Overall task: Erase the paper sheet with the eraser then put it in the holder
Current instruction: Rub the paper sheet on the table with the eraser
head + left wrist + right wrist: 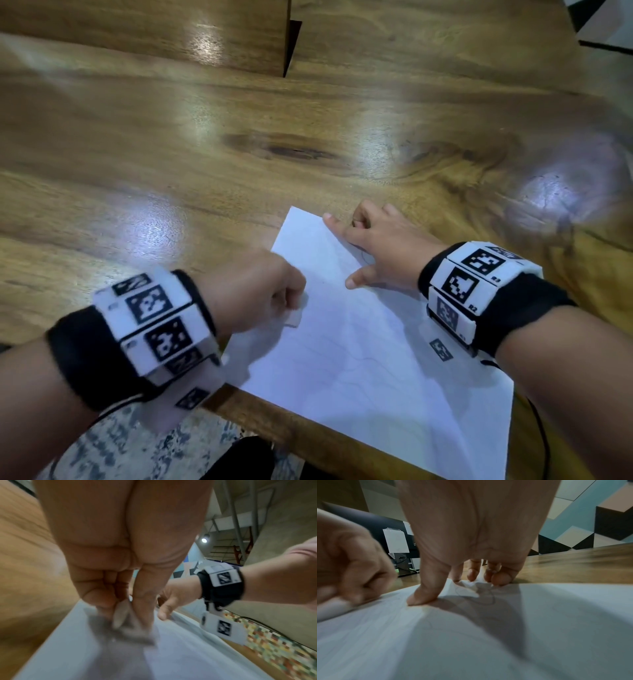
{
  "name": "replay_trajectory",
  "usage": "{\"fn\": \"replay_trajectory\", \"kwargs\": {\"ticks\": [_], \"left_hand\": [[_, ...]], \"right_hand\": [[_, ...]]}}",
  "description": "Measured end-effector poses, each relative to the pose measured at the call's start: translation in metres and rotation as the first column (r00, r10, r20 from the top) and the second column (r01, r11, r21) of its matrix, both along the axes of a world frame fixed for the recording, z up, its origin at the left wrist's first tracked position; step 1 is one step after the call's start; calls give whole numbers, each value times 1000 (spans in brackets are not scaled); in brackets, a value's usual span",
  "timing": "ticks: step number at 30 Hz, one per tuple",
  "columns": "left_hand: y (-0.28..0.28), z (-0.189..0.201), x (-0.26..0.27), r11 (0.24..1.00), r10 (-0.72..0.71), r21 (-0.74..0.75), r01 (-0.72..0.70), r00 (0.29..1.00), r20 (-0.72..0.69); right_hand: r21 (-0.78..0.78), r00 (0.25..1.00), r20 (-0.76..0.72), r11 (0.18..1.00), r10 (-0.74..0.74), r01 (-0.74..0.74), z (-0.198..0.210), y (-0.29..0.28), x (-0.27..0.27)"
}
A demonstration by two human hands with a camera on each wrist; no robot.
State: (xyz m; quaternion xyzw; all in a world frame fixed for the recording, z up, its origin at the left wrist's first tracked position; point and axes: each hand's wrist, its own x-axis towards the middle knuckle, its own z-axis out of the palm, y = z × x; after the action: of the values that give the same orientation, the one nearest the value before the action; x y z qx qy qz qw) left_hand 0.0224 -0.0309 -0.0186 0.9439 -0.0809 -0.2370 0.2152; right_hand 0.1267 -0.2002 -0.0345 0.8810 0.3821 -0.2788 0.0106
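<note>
Blurring with motion at the left edge of the paper sheet (359, 342): left hand (253, 291), fingers (101, 588) curled and pinching the white eraser (295, 313) against the thumb. Showing only the eraser's lower end below the knuckles in the head view; smearing into a grey streak at the fingertips in the left wrist view, so exact shape and contact with the sheet hard to make out. Sitting at the sheet's left margin, about midway along that edge, eraser tip pointing down toward the paper.

Lying flat on the wooden tabletop (171, 154), the sheet itself, near corner overhanging the tabletop's front edge and running out of the bottom of the head view. Showing only faint lines across the middle of the sheet, too pale to read.

Pressing down on the sheet's far right part: right hand (380, 246), index finger stretched toward the sheet's far edge, thumb planted further in on the paper, remaining fingers bent with tips on the sheet's right edge. Gripping nothing. Peeking out beneath the palm in the right wrist view, a dark pencil loop (481, 596) and a small crumpled fold of paper, partly covered by the hand's shadow.

Missing from all views: the holder.
</note>
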Motion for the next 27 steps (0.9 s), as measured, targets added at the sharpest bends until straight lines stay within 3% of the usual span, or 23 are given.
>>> {"fn": "replay_trajectory", "kwargs": {"ticks": [5, 7, 9, 11, 15, 17, 20, 22, 27], "left_hand": [[-15, -2, 45, 982, 189, -41, -185, 971, 148], [-15, -1, 30, 994, 110, -17, -109, 985, 131], [-14, 0, 10, 1000, -19, -13, 19, 1000, -8], [-14, 2, 8, 999, -44, -22, 42, 996, -76], [-19, 0, 41, 984, 178, -37, -175, 974, 141], [-19, -2, 34, 989, 148, -29, -145, 975, 165], [-15, -7, -4, 999, -31, -39, 32, 999, 15], [-11, -7, -10, 997, -21, -79, 17, 998, -53], [-6, -11, 22, 987, 163, -47, -156, 963, 217]], "right_hand": [[-3, 1000, -4, 1000, -10, 10, 1, 0, -1], [-4, 1000, -7, 1000, -8, 8, 1, 0, -1], [-8, 1000, -4, 1000, -7, 7, 2, 0, 0], [-13, 1000, -4, 1000, -6, 6, 1, 0, 0], [-5, 1000, 8, 1000, -8, 8, 1, 0, -1], [-3, 1000, 5, 1000, -6, 6, 1, 1, 0], [-1, 1000, 2, 1000, -19, 19, 1, 0, 0], [-3, 1000, 3, 1000, -18, 18, 1, 0, 0], [2, 1000, 3, 1000, -13, 13, 1, 1, -1]]}}
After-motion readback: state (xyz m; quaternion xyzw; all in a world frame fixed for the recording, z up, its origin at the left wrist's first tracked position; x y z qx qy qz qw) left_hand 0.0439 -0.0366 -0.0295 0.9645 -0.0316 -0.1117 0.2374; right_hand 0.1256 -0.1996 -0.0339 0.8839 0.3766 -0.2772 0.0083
